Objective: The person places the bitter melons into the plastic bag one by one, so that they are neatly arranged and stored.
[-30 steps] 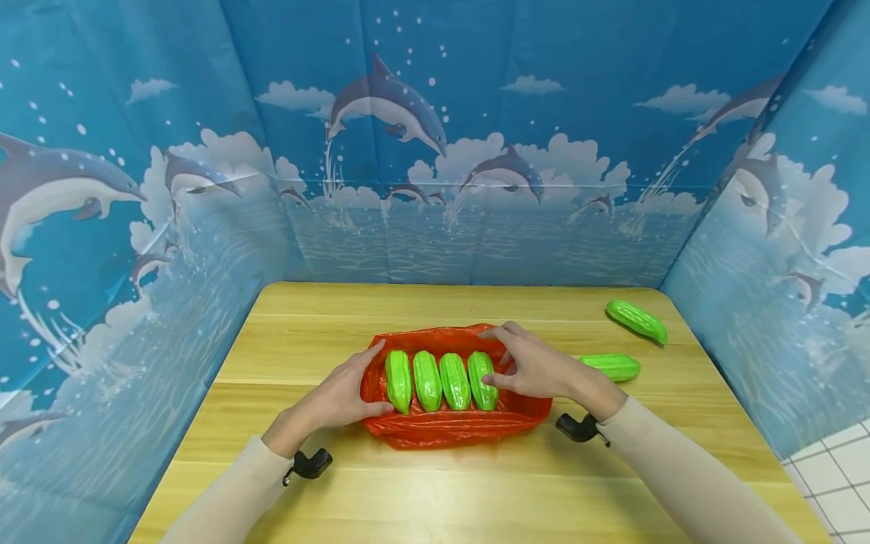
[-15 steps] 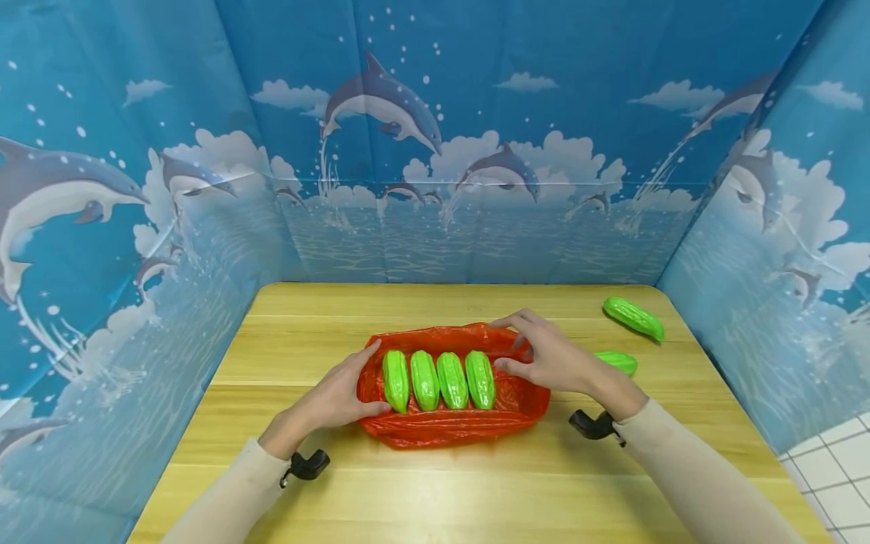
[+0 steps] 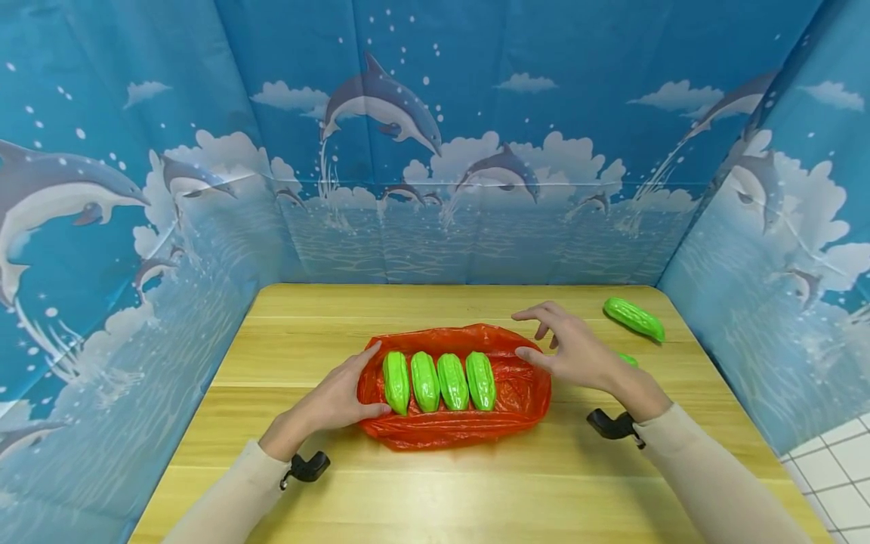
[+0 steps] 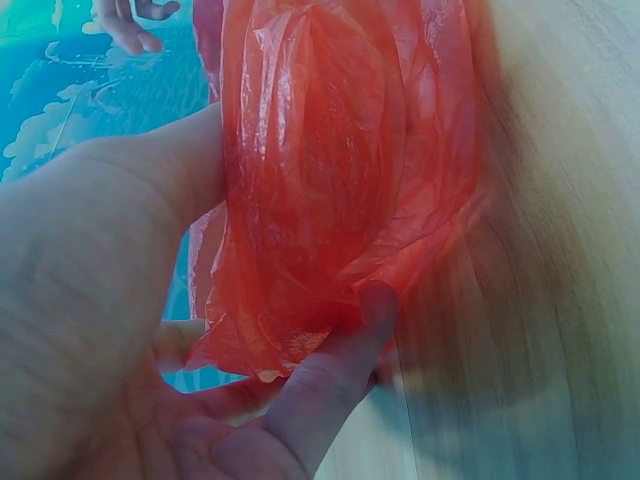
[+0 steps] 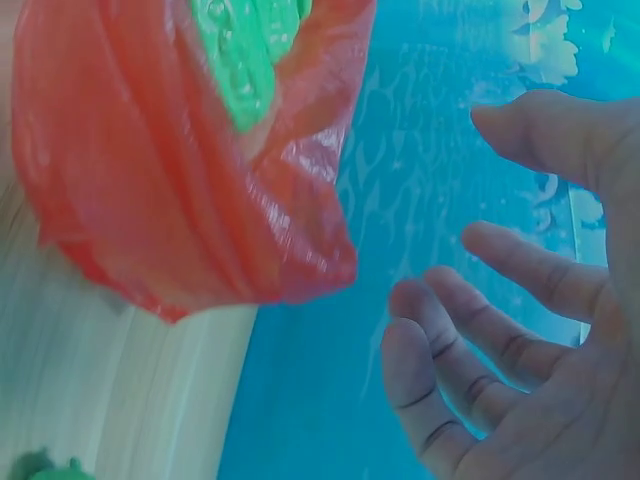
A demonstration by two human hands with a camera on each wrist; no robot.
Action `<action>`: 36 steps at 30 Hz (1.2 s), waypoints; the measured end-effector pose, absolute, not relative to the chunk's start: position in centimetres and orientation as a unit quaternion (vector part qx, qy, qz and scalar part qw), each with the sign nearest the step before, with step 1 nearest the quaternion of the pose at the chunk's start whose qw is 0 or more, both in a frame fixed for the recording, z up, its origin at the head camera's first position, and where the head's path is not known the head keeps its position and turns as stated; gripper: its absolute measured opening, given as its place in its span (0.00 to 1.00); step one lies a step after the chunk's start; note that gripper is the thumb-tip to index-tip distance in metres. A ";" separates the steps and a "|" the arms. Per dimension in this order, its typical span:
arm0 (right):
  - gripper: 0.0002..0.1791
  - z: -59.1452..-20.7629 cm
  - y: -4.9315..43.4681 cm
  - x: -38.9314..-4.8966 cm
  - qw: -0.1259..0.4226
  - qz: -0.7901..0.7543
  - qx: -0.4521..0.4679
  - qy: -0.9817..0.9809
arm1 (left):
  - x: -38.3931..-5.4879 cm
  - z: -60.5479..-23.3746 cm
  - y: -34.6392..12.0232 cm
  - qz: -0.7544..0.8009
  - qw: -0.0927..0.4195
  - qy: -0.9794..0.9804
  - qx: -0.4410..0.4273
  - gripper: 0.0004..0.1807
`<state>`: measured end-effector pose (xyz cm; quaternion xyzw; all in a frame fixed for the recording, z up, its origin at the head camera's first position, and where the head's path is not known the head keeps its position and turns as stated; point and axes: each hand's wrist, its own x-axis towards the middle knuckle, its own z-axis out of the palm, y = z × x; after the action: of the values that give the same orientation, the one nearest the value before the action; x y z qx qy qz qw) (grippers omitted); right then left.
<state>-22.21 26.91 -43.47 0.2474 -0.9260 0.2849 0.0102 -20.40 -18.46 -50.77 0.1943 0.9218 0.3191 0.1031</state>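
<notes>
A red plastic bag (image 3: 448,438) lies spread on the table, its mouth facing up. Inside it, several shiny green bitter melons (image 3: 453,381) stand side by side in a row. My left hand (image 3: 333,397) holds the bag's left end; in the left wrist view its fingers (image 4: 325,385) bear on the crinkled plastic. Above the bag's right end is my right hand (image 3: 578,351), with spread, slightly bent fingers and nothing in them. The right wrist view shows that hand (image 5: 530,350) apart from the bag (image 5: 130,190).
One more bitter melon (image 3: 634,319) lies at the table's back right. Another bitter melon (image 3: 628,360) is mostly hidden behind my right wrist. Dolphin-printed curtains (image 3: 421,227) surround the wooden table (image 3: 435,499) at the back and sides.
My right hand has let go of the rightmost bitter melon in the bag and moved right, away from it. The left hand has stayed on the bag.
</notes>
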 end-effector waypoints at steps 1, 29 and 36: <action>0.31 -43.5 27.2 -22.2 0.010 0.287 0.245 -0.926 | -20.4 -50.8 -18.5 0.319 0.103 0.922 0.195 0.66; 0.29 -45.9 35.8 -22.4 0.016 0.284 0.190 -0.940 | -20.3 -50.8 -18.5 0.323 0.100 0.920 0.196 0.65; 0.32 -47.6 38.0 -22.6 -0.004 0.267 0.186 -0.946 | -20.1 -50.8 -18.5 0.328 0.104 0.919 0.192 0.65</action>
<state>-22.60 37.97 -47.55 0.1856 -0.9456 0.2671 -0.0042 -20.15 -18.46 -50.78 0.1918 0.9191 0.3280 0.1042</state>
